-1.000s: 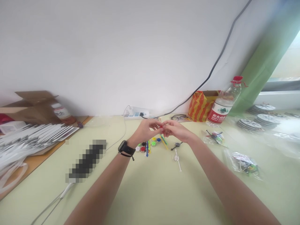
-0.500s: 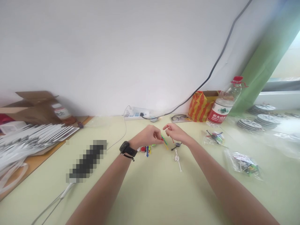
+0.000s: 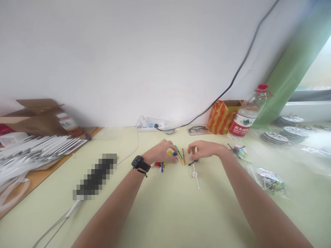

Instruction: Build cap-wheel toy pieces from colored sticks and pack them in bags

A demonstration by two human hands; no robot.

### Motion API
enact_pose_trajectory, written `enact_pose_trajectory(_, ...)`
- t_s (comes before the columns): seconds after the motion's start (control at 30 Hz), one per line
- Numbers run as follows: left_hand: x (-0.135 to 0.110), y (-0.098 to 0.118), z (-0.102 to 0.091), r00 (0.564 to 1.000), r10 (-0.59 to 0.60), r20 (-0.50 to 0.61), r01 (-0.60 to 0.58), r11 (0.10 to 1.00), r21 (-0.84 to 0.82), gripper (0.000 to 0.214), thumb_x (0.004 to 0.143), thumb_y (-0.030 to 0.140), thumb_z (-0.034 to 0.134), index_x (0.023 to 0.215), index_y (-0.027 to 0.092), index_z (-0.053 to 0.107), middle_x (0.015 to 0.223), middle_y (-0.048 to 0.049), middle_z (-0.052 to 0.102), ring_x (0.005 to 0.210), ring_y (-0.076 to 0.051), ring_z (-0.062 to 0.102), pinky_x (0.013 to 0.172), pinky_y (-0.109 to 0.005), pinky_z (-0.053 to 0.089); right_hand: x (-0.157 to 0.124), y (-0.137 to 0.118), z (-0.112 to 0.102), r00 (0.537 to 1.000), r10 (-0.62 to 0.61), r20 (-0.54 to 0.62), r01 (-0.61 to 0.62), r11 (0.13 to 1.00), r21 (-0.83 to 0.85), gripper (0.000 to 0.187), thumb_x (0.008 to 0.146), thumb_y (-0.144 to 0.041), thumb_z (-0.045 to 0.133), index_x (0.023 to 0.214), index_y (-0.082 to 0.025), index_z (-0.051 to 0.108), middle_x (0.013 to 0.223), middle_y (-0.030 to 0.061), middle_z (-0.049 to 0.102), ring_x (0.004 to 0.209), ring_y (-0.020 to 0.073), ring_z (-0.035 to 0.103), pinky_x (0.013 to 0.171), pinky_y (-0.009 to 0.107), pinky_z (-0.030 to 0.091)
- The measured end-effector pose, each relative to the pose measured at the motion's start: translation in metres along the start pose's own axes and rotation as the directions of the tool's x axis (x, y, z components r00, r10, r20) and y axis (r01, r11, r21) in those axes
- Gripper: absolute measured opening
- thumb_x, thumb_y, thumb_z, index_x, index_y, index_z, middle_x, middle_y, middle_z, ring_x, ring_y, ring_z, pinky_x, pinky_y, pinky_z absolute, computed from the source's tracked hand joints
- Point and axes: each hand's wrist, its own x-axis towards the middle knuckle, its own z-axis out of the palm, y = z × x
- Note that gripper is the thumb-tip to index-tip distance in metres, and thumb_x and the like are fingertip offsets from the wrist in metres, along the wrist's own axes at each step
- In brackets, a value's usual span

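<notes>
Both my hands are low over a pale green table. My left hand, with a black watch on its wrist, has its fingers curled down onto small yellow and blue round pieces; whether it grips one is unclear. Thin coloured plastic sticks lie between the hands. My right hand hovers with thumb and fingers apart just above a black pointer piece. A white pointer piece lies nearer me. More round caps sit under my left wrist.
A water bottle, a striped bag, glasses and a power strip line the wall. Clear bags of parts and stacked discs lie right. White flat sheets and a cardboard box are left.
My hands, joined in the air a second ago, have parted and dropped to the table. The red stick from my right hand now lies with the other sticks.
</notes>
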Motion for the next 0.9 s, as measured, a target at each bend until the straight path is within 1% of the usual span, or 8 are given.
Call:
enact_pose_trajectory(0.13,0.0,-0.004,0.001,0.999,-0.033,-0.014,0.033,0.999,0.0,0.034,0.078,0.049,0.073,0.103,0.027,0.078,0.111,-0.007,0.07,0.116,-0.031,0.056,0.089,-0.035,0.047,-0.004,0.01,-0.004,0.99,0.114,0.081,-0.108,0.991,-0.077,0.028,0.061,-0.032,0.085,0.087,-0.026,0.075,0.096,0.0021,0.073,0.083,0.0211,0.066,0.062,0.027,0.043)
enact_pose_trajectory(0.27,-0.002,-0.007,-0.003,0.998,-0.04,-0.047,0.039,0.999,-0.029,0.04,0.079,0.05,0.072,0.111,0.027,0.075,0.116,-0.0058,0.07,0.116,-0.029,0.058,0.092,-0.035,0.048,-0.006,0.016,-0.009,0.98,0.197,0.04,-0.195,0.979,-0.062,0.024,0.064,-0.027,0.081,0.086,-0.024,0.074,0.091,0.0034,0.074,0.078,0.0209,0.066,0.063,0.028,0.044)
enact_pose_trajectory(0.37,-0.001,-0.006,-0.009,0.991,-0.023,-0.133,0.016,0.998,-0.059,0.038,0.083,0.05,0.069,0.11,0.024,0.075,0.113,-0.0068,0.073,0.102,-0.025,0.064,0.084,-0.034,0.052,-0.012,0.013,-0.017,0.983,0.179,-0.029,-0.177,0.982,0.071,0.021,0.074,-0.031,0.075,0.093,-0.022,0.074,0.088,0.0058,0.074,0.077,0.0209,0.065,0.064,0.029,0.045)
enact_pose_trajectory(0.47,0.002,0.002,-0.012,0.978,0.002,-0.208,-0.033,0.989,-0.144,0.037,0.088,0.048,0.065,0.113,0.022,0.073,0.11,-0.0072,0.075,0.092,-0.022,0.068,0.078,-0.033,0.054,-0.016,0.001,-0.021,0.995,0.074,-0.074,-0.048,0.949,0.312,0.028,0.086,-0.036,0.066,0.109,-0.021,0.072,0.093,0.0073,0.073,0.079,0.0194,0.065,0.07,0.03,0.049)
enact_pose_trajectory(0.57,0.007,0.013,-0.011,0.958,0.033,-0.284,-0.107,0.963,-0.246,0.035,0.092,0.045,0.06,0.117,0.022,0.071,0.115,-0.0068,0.074,0.092,-0.019,0.07,0.08,-0.031,0.056,-0.012,-0.016,-0.015,0.993,-0.038,-0.114,0.096,0.826,0.555,0.032,0.093,-0.039,0.057,0.117,-0.02,0.068,0.1,0.0073,0.071,0.08,0.0162,0.063,0.075,0.03,0.05)
enact_pose_trajectory(0.7,0.01,0.023,-0.008,0.924,0.045,-0.38,-0.169,0.939,-0.299,0.028,0.093,0.04,0.062,0.111,0.021,0.071,0.109,-0.0056,0.076,0.094,-0.019,0.071,0.084,-0.032,0.057,0.003,-0.033,0.003,0.978,-0.116,-0.172,0.207,0.596,0.776,0.024,0.092,-0.04,0.06,0.098,-0.018,0.068,0.087,0.0048,0.068,0.072,0.0133,0.059,0.072,0.028,0.049)
enact_pose_trajectory(0.8,0.011,0.023,-0.008,0.89,-0.007,-0.455,-0.152,0.938,-0.313,0.022,0.087,0.039,0.07,0.098,0.02,0.07,0.107,-0.0069,0.076,0.102,-0.022,0.071,0.087,-0.035,0.057,0.015,-0.041,0.014,0.975,-0.07,-0.209,0.218,0.449,0.866,0.022,0.087,-0.04,0.067,0.096,-0.02,0.064,0.083,0.0031,0.068,0.066,0.0121,0.059,0.067,0.026,0.048)
enact_pose_trajectory(0.9,0.012,0.022,-0.007,0.862,-0.007,-0.506,-0.208,0.907,-0.367,0.017,0.083,0.033,0.073,0.087,0.018,0.064,0.109,-0.0094,0.076,0.113,-0.024,0.068,0.094,-0.038,0.056,0.022,-0.046,0.02,0.967,0.014,-0.255,0.229,0.394,0.89,0.022,0.084,-0.038,0.068,0.096,-0.022,0.059,0.076,-0.0002,0.065,0.06,0.0115,0.057,0.061,0.026,0.046)
